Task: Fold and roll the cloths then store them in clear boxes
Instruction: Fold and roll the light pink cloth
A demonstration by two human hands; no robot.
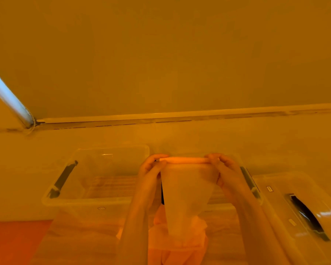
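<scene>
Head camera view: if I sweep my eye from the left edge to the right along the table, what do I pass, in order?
Left clear box → left hand → cloth, its top edge rolled and pinched at both ends → right hand → lid with a dark handle. A second box behind the cloth is mostly hidden, so I leave it out.

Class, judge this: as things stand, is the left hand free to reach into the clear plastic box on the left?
Probably not yet: the left hand pinches the pale rolled cloth, though the clear plastic box lies open beside it.
</scene>
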